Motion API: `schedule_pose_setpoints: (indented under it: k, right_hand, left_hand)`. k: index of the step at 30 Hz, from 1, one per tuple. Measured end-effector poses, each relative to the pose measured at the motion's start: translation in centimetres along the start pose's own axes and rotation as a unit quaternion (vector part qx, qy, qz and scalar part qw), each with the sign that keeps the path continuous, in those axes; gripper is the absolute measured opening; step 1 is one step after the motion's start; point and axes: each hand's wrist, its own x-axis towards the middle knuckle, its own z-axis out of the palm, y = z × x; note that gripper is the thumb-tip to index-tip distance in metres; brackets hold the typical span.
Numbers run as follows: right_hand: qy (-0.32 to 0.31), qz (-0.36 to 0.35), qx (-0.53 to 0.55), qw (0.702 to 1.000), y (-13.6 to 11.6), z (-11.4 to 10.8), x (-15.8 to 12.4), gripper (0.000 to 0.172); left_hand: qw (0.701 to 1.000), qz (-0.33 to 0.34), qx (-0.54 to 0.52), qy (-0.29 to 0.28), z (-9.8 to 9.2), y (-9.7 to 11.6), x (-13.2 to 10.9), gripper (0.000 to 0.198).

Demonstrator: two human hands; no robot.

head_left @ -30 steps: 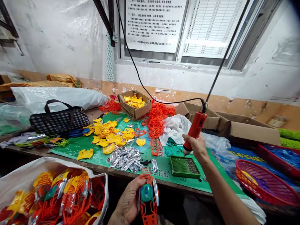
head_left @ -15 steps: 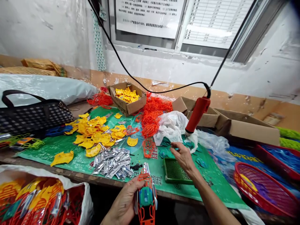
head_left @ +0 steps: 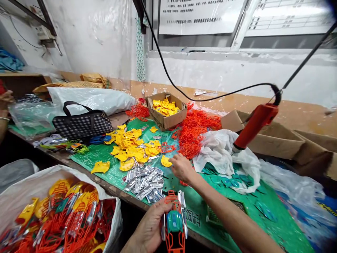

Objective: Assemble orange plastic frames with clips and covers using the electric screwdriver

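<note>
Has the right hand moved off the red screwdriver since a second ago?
Yes. The right hand let go of the hanging red screwdriver and went left across the green mat, toward the yellow pieces.

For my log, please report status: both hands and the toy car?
Left hand grips orange toy car. Right hand open, over yellow parts. Hanging red screwdriver untouched.

A checked handbag [head_left: 83,123] sits at the bench's left — behind it a white sack [head_left: 92,99]. A cardboard box [head_left: 166,110] holds yellow parts; silver strips [head_left: 145,180] lie heaped nearby. A red tool [head_left: 254,123] hangs by its cord — probably a screwdriver.
</note>
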Motion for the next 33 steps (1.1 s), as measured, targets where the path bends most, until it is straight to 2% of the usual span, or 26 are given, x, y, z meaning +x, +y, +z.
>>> schedule_pose_setpoints:
  k: [3, 7, 9, 12, 14, 16, 19, 21, 24, 27, 30, 33]
  right_hand:
    - [-0.029, -0.006, -0.03, 0.999, -1.4, 2.0, 1.4, 0.026]
    - [-0.039, 0.001, -0.014, 0.999, -1.8, 3.7, 1.9, 0.033]
    - [-0.033, 0.006, 0.019, 0.999, -1.6, 3.7, 2.0, 0.033]
    - [-0.008, 0.021, 0.095, 0.995, -1.2, 2.3, 1.6, 0.026]
    - [0.015, 0.042, 0.157, 0.987, -1.0, 0.6, 0.3, 0.02]
    - [0.026, 0.069, 0.229, 0.971, -0.7, -1.4, -1.9, 0.03]
    - [-0.029, 0.083, 0.343, 0.935, -0.5, -4.1, -6.2, 0.029]
    - [-0.072, 0.082, 0.399, 0.91, -0.7, -5.1, -8.9, 0.024]
    - [-0.084, 0.095, 0.44, 0.889, -1.4, -5.3, -11.2, 0.025]
    - [-0.023, 0.123, 0.433, 0.893, -2.3, -4.7, -11.9, 0.033]
    - [0.027, 0.137, 0.427, 0.894, -3.4, -4.2, -12.4, 0.038]
    - [0.023, 0.154, 0.481, 0.863, -4.3, -3.9, -13.3, 0.041]
  left_hand:
    - [1.0, 0.008, 0.001, 0.0, -0.2, 0.3, -0.1, 0.026]
    - [1.0, 0.013, -0.007, -0.012, -0.6, 0.7, -0.6, 0.025]
    - [1.0, 0.011, -0.007, -0.013, -0.7, 0.9, -0.8, 0.025]
    - [1.0, 0.014, -0.006, -0.02, -0.9, 1.1, -1.0, 0.026]
    - [0.999, 0.023, -0.005, -0.036, -1.1, 1.3, -1.0, 0.029]
    - [0.998, 0.035, -0.005, -0.044, -1.2, 1.4, -1.1, 0.035]
    - [0.997, 0.051, 0.016, -0.052, -0.8, 1.5, -1.2, 0.042]
    - [0.994, 0.061, 0.052, -0.073, -0.2, 1.3, -1.3, 0.046]
    - [0.985, 0.066, 0.125, -0.098, 1.2, 0.6, -1.3, 0.051]
    - [0.972, 0.091, 0.195, -0.093, 2.4, -0.2, -1.1, 0.053]
    - [0.953, 0.154, 0.251, -0.075, 3.2, -0.6, -1.0, 0.052]
    - [0.935, 0.193, 0.291, -0.062, 3.5, -0.3, -1.2, 0.049]
